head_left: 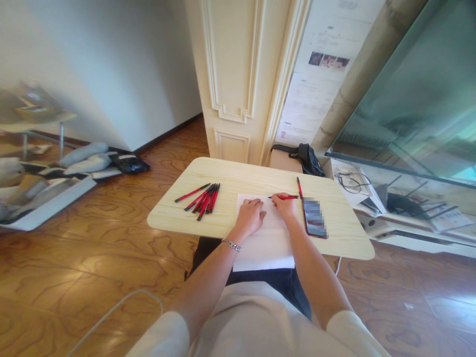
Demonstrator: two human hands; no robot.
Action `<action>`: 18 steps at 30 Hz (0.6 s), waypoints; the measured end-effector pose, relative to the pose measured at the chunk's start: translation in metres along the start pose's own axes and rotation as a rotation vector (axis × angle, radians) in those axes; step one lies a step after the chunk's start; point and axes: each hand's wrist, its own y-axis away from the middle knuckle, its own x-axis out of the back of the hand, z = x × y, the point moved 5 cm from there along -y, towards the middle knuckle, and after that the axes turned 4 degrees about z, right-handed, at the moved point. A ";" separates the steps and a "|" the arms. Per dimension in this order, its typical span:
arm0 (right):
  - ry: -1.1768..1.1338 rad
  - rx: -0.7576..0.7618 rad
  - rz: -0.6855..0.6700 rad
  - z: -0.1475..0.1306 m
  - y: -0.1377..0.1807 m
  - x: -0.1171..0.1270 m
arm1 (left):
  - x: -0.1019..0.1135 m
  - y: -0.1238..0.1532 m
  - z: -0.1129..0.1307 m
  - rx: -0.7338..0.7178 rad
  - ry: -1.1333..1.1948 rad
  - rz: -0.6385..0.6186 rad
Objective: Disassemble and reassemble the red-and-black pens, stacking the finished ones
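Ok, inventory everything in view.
table: one, pale, centre
paper: one visible, white, overhanging table's near edge
held pen: one, red-black, in right hand
pen pile: several, red-black, table's left
phone: one, dark, table's right
single pen: one, red-black, beyond phone
bag: one, black, beyond table
panel: one, cream, behind table
poster: one, white, beside panel
screen: one, dark, far right
parcels: several, grey/black, left side
floor: brown, around table
left hand: one, bare, on paper
right hand: one, bare, around held pen

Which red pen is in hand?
The pen in the right hand; the other pens lie on the table, several at left and one by the phone.
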 end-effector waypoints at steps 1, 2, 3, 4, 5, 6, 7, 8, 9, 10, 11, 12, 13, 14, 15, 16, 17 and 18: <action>0.008 0.006 -0.004 0.000 0.000 0.000 | 0.000 0.000 0.000 0.000 -0.003 -0.002; 0.018 0.010 -0.007 -0.001 -0.001 -0.001 | 0.000 0.000 0.000 0.000 -0.005 -0.004; 0.030 0.011 -0.010 -0.001 -0.001 -0.001 | 0.000 0.000 0.000 -0.001 -0.005 -0.005; 0.044 0.008 -0.010 -0.001 -0.002 -0.001 | 0.000 0.000 0.000 -0.002 -0.004 -0.005; 0.056 0.003 -0.009 -0.001 -0.003 -0.001 | 0.000 0.000 0.000 -0.001 -0.003 -0.006; 0.064 -0.003 -0.006 -0.001 -0.003 -0.001 | 0.000 0.000 0.000 0.000 -0.001 -0.008; 0.069 -0.008 -0.001 -0.001 -0.004 -0.001 | 0.000 0.000 0.000 0.003 0.001 -0.011; 0.070 -0.012 0.002 -0.002 -0.004 0.000 | 0.000 0.000 0.000 0.006 0.002 -0.014; 0.067 -0.015 0.004 -0.002 -0.004 0.000 | 0.000 0.000 0.000 0.009 0.005 -0.015; 0.061 -0.017 0.004 -0.002 -0.004 0.000 | 0.000 0.000 0.000 0.009 0.007 -0.016; 0.054 -0.019 0.003 -0.002 -0.003 0.000 | 0.000 0.000 0.000 0.009 0.010 -0.015; 0.045 -0.020 0.002 -0.002 -0.003 0.000 | 0.000 0.000 0.000 0.009 0.012 -0.015; 0.033 -0.021 0.001 -0.002 -0.002 0.000 | 0.000 0.000 0.000 0.009 0.013 -0.015; 0.021 -0.021 0.002 -0.003 -0.002 0.001 | 0.000 -0.001 0.000 0.011 0.014 -0.016; 0.010 -0.018 0.005 -0.003 -0.001 0.001 | -0.001 -0.001 0.000 0.013 0.015 -0.018; -0.010 -0.019 0.011 -0.004 -0.001 0.002 | -0.001 -0.001 0.000 0.016 0.017 -0.020; -0.050 -0.026 0.021 -0.005 -0.002 0.003 | -0.001 -0.001 0.000 0.017 0.021 -0.021; -0.113 -0.040 0.036 -0.006 -0.002 0.004 | -0.001 -0.001 0.000 0.018 0.024 -0.021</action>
